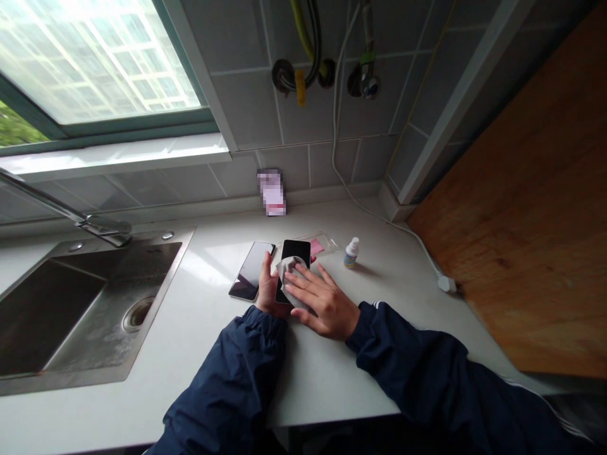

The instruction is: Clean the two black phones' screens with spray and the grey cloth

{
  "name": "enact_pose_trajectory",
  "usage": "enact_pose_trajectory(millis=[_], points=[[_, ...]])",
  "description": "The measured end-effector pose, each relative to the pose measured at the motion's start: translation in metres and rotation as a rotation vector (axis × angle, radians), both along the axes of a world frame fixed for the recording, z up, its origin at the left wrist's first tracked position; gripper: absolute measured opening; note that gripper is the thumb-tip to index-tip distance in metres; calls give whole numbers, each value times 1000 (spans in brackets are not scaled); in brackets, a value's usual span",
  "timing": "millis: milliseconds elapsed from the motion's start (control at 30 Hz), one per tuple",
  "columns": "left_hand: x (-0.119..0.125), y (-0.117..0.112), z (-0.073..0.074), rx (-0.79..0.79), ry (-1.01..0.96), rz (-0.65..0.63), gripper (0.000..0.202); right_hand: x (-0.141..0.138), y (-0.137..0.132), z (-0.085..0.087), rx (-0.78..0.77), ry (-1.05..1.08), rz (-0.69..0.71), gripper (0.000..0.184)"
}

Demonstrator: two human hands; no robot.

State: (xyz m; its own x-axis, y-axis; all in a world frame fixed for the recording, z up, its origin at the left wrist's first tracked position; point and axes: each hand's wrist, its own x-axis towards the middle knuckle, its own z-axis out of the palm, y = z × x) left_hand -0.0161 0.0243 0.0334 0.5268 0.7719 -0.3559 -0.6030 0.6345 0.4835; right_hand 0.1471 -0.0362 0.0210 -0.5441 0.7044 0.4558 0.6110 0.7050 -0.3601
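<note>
L hand (269, 287) is half closed, fingers curled up against the left edge of the black phone (294, 251), apparently steadying it; can't tell how firm the hold is. R hand (323, 304) is open, fingers spread almost flat, pressing a grey cloth (289, 275) onto the screen. Phone lies flat on the white counter (203, 354), long axis running roughly fwd-back from you, top end showing past both hands. R hand covers its lower right; L hand is between it and the other phone (251, 270), just to the left. Small bottle (351, 253) stands to the right, plastic case (315, 245) just beyond the phone's top right.
</note>
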Motion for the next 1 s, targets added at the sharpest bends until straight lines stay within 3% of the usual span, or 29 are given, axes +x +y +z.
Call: enact_pose_trajectory(millis=[433,633,1000], points=[[-9,8,-9,102,-28,182,83,0,3,-6,217,104,23,37],[-3,5,-3,155,-51,197,73,4,8,-10,131,287,-95,39],[1,5,3,167,80,154,66,5,12,-18,59,341,-103,27]])
